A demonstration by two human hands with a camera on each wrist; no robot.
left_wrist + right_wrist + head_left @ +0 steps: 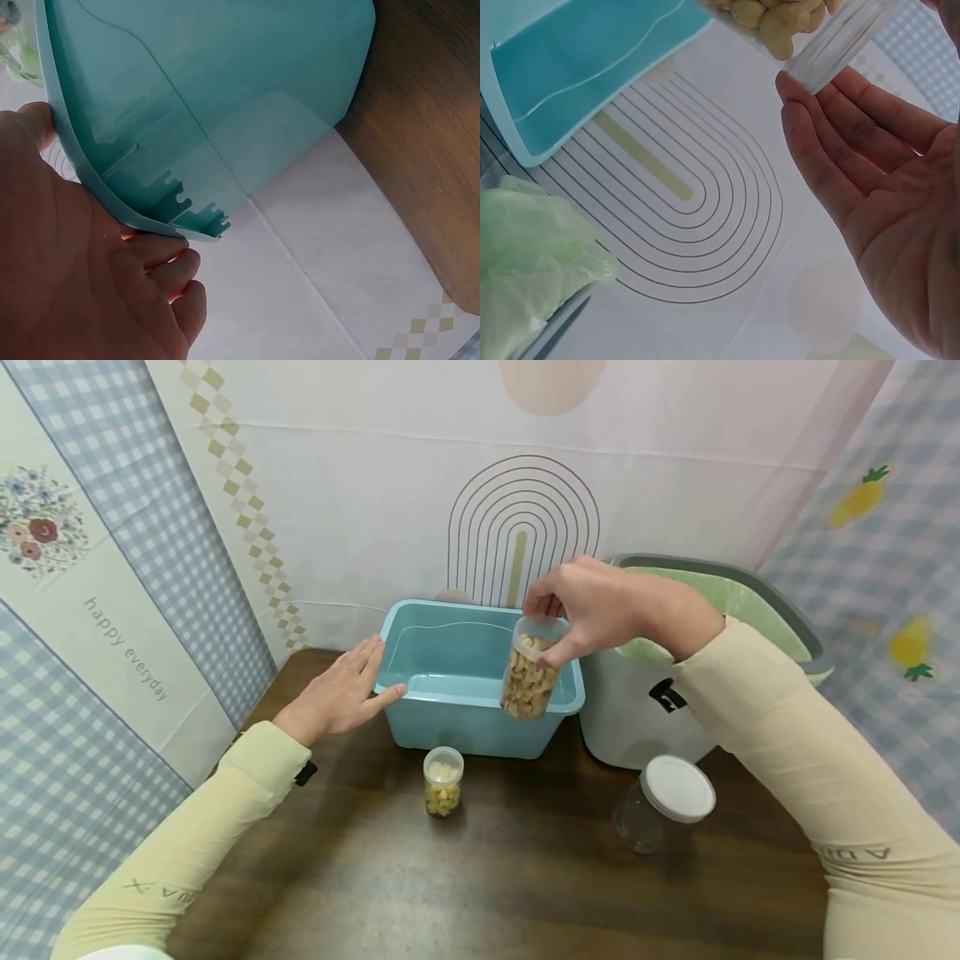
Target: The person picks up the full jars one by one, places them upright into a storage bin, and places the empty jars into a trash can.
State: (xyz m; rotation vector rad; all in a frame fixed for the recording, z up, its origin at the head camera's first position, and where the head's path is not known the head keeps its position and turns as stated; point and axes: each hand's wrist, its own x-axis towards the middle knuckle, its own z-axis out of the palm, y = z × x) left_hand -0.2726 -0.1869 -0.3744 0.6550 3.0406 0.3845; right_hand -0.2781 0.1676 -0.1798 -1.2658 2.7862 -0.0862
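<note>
My right hand (588, 610) grips a clear plastic jar of cashews (527, 681) near its top, fingers and thumb around it. The jar is slightly tilted, in front of the right part of a blue plastic bin (465, 727). In the right wrist view the cashews (784, 30) show through the jar wall. With fingers extended, my left hand (345, 689) touches the left end of the bin's rim; the left wrist view shows the palm (82, 255) against that rim (67, 150).
A small jar with yellow pieces (443, 789) stands before the bin on the dark wooden table (480, 893). To the right are a clear jar with a white lid (667, 802) and a grey-white trash bin (637, 718) with a green liner (720, 597). Printed cloth hangs behind.
</note>
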